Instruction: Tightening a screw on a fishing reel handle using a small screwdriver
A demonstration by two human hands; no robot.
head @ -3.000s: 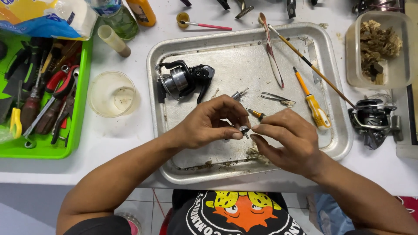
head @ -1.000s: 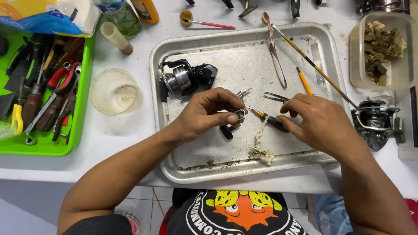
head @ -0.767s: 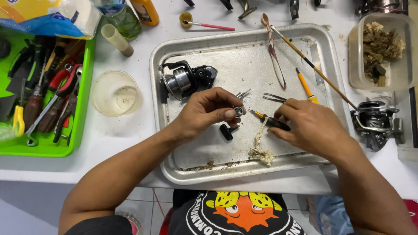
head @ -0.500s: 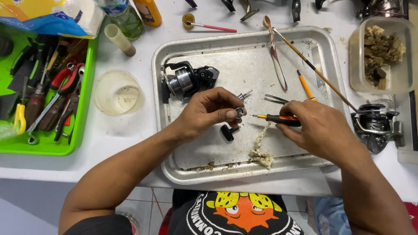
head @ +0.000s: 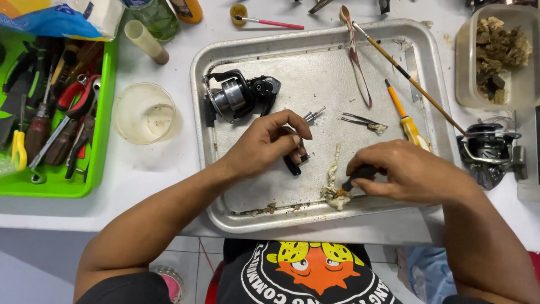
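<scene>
My left hand (head: 269, 143) pinches a small black reel part (head: 295, 162) just above the metal tray (head: 315, 219). My right hand (head: 406, 170) grips a black-handled screwdriver (head: 357, 175), its tip pressed into a wad of dirty tissue (head: 334, 192) near the tray's front edge. A black fishing reel body (head: 239, 97) lies on the tray behind my left hand. A small metal screw part (head: 311, 116) rests just beyond my left fingers.
On the tray lie tweezers (head: 363, 121), a yellow screwdriver (head: 406, 118), a thin brush (head: 408, 76) and a flat tool (head: 358, 65). A second reel (head: 488, 153) sits right of the tray. A plastic cup (head: 145, 112), green tool tray (head: 53, 112) and tub of waste (head: 498, 53) surround it.
My right hand moved down from beside the left hand and now pushes the screwdriver tip into the tissue wad. My left hand stays put with the small part.
</scene>
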